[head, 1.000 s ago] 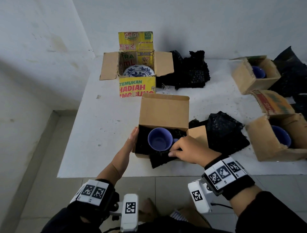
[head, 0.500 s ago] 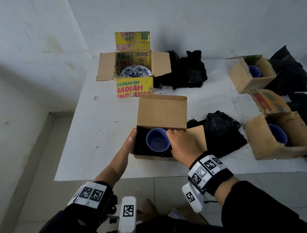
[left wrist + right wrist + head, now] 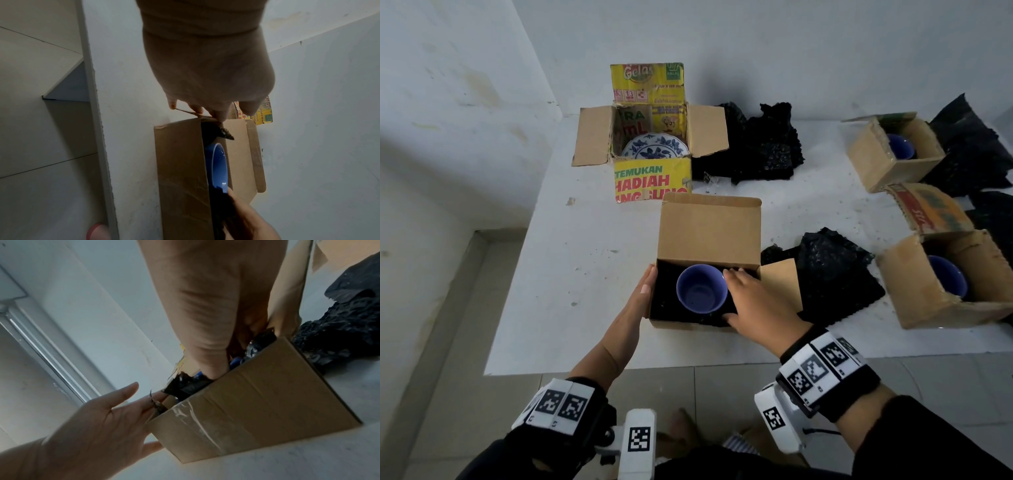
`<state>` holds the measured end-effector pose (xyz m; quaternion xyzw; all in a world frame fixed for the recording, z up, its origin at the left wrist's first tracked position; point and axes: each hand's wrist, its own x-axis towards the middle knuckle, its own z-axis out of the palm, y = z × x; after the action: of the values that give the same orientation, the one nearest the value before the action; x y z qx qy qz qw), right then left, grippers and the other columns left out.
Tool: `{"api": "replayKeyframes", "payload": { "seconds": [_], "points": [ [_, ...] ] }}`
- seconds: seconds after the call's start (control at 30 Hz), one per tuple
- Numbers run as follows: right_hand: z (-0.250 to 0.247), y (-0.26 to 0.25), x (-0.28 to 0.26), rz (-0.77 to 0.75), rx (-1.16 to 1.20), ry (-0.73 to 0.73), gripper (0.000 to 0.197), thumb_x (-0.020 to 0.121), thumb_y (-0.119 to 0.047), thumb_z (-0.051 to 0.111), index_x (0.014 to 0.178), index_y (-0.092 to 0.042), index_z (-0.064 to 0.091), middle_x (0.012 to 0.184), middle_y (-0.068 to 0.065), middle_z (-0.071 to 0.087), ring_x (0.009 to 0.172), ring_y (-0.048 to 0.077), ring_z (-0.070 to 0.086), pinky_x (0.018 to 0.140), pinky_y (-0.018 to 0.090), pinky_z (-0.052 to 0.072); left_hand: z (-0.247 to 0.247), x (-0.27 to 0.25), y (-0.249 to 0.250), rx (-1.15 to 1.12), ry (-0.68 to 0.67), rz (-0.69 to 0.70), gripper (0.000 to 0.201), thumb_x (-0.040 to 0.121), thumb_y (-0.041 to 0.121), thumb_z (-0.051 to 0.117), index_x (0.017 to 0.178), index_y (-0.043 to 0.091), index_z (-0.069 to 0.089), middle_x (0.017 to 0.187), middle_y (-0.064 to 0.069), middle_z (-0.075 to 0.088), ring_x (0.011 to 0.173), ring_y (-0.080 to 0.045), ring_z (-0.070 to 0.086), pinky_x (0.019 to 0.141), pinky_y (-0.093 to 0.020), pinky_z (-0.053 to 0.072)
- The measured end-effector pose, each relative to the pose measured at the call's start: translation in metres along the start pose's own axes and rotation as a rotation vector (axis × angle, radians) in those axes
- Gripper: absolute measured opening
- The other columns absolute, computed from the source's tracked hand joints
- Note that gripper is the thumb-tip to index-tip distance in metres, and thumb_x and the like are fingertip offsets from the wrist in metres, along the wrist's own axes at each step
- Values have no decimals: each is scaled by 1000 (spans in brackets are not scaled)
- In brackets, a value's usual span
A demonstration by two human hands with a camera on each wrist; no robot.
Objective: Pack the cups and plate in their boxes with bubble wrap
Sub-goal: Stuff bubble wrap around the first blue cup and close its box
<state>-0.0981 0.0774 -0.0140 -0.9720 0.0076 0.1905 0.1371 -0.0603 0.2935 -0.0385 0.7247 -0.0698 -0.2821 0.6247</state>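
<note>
Left hand (image 3: 641, 297) flat, fingers straight, against box (image 3: 709, 233) at 9 o'clock; right hand (image 3: 758, 305) tucks black wrap (image 3: 664, 301) beside cup (image 3: 701, 288), grasp unclear

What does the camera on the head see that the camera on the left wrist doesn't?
Only the head view shows the blue-and-white patterned plate in the yellow printed box, two more brown boxes holding blue cups on the right, and loose piles of black bubble wrap.

Only the left wrist view shows the near side wall of the plain brown cardboard box and the floor tiles beside the table edge.

Both show the blue cup sitting in black wrap inside that box, the left hand flat against its side, and the right hand at its other end.
</note>
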Motion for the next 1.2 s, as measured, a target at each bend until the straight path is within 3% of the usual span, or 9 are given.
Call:
{"api": "replayKeyframes", "payload": {
  "seconds": [0.1,0.17,0.23,0.47,0.57,0.67,0.77,1.07,1.2],
  "points": [
    [0,-2,2,-1,-23,54,74,84,-29,66,143,-9,25,139,8,44,124,22,47,84,29,45,1,1,-1,2,8,2,50,99,49,18,148,38,19,152,26,19,137,14,17,108,-10,17],
    [0,-5,4,-1,-55,75,68,83,-23,67,138,-11,29,125,8,55,105,24,58,64,29,42,3,0,0,7,16,7,56,95,55,21,148,37,19,153,25,18,137,13,17,104,-6,18],
    [1,-9,8,16,-106,82,65,83,-18,65,136,-11,29,118,10,58,95,26,61,58,30,39,4,0,0,14,26,1,62,89,56,21,148,36,19,153,24,18,138,11,16,104,-7,18],
    [-9,4,12,-49,30,53,50,81,-8,61,126,-14,41,118,9,56,96,26,59,69,33,46,6,-1,0,35,55,8,65,87,55,23,148,33,19,154,20,17,140,7,15,115,-20,14],
    [-16,11,11,-60,259,-46,55,77,-25,73,124,-16,45,119,2,57,99,20,57,81,34,50,7,0,-1,34,59,11,70,85,63,27,148,34,20,154,22,17,140,8,15,118,-26,12],
    [-11,5,13,-8,236,-17,72,62,-50,81,117,-18,47,113,-1,57,93,17,57,78,34,52,9,0,-1,34,80,1,65,87,58,26,147,35,21,154,22,18,140,7,15,119,-27,13],
    [-6,-2,15,32,166,36,78,59,-56,80,117,-16,46,115,2,55,94,19,56,76,34,51,12,-1,0,41,96,5,65,87,55,25,148,33,20,154,21,17,140,6,15,118,-25,13],
    [1,-5,12,-23,-99,126,55,81,-14,66,127,-9,37,124,15,45,108,28,51,71,30,40,18,1,-2,102,166,18,67,86,54,27,148,30,22,154,18,19,140,3,17,117,-26,13],
    [-9,4,8,-63,9,86,47,83,-9,62,124,-10,42,121,14,52,103,28,56,71,32,43,25,3,9,291,297,-9,67,82,59,27,144,34,32,151,16,28,142,-7,19,118,-46,10]
  ]
}}
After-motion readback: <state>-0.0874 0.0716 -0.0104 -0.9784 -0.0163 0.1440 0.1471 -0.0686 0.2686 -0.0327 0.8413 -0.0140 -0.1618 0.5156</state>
